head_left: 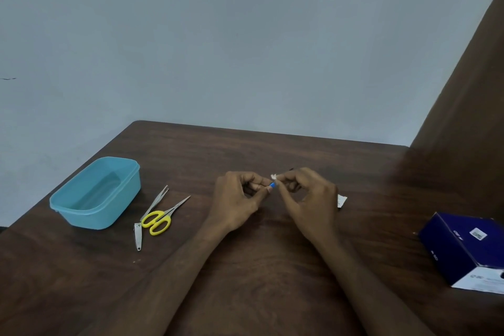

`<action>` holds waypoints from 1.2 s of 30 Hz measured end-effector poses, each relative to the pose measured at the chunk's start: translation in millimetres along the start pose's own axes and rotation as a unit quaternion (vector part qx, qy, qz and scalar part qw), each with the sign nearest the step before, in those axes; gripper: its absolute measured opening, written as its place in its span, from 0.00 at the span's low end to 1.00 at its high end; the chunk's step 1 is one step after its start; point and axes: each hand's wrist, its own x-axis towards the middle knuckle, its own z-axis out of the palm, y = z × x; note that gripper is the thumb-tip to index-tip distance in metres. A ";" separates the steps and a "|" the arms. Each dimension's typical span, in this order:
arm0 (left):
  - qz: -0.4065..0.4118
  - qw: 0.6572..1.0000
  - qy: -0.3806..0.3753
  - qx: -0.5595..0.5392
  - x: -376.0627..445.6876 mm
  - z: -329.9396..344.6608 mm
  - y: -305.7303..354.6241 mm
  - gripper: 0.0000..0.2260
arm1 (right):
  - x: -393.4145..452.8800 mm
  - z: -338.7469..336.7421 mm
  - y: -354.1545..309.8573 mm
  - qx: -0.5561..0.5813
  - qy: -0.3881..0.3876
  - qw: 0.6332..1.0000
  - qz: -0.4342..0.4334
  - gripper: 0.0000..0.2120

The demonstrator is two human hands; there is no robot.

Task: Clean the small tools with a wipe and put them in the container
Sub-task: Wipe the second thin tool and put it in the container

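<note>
Nearest to us, two bare forearms reach out over the dark brown table [245,281], its surface smooth with a streaky wood grain. At the right edge we see a dark blue box [461,248] with a white end panel and a small label on top, sitting well apart from the hands.

Left of the arms lies a slim metal nail clipper [138,237], and just beyond it, touching or almost so, the scissors [161,217] with rounded yellow loops and thin steel blades pointing far-right. Beside them we have the tweezers [156,200], narrow bare metal, crossing under the yellow handles.

Now the hands, mid-table. Our left hand [234,199] is curled, its fingertips pinching a small blue item [272,186]; what it is we cannot tell. Our right hand [308,199] is curled too, thumb and forefinger closed on a tiny white wad, the wipe [273,177], right against that blue piece. A scrap of white wrapper [341,200] peeks out on the table just past the right hand.

Further left, the light blue plastic container [95,194], a rounded rectangle with glossy walls, is open and holds nothing that we can see. A plain pale wall [245,35] is beyond.
</note>
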 end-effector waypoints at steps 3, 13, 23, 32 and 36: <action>-0.005 1.000 0.006 -0.010 0.0 -0.5 1.4 0.04 | -2.3 7.2 6.9 -0.019 -0.038 0.999 0.026 0.08; -0.003 1.000 0.007 -0.005 0.5 -0.5 1.8 0.04 | 0.2 3.3 11.1 -0.039 -0.018 0.999 0.027 0.06; -0.002 1.000 0.007 -0.003 1.3 -0.8 -1.5 0.04 | 2.1 3.1 12.2 -0.046 -0.013 0.998 0.042 0.07; -0.002 1.000 0.004 -0.003 1.1 -0.1 0.4 0.04 | 3.6 -0.1 13.7 -0.039 0.005 0.999 0.034 0.06; -0.004 1.000 0.010 -0.006 0.4 0.3 -0.3 0.04 | 6.7 -0.9 19.5 -0.061 0.051 0.991 0.111 0.07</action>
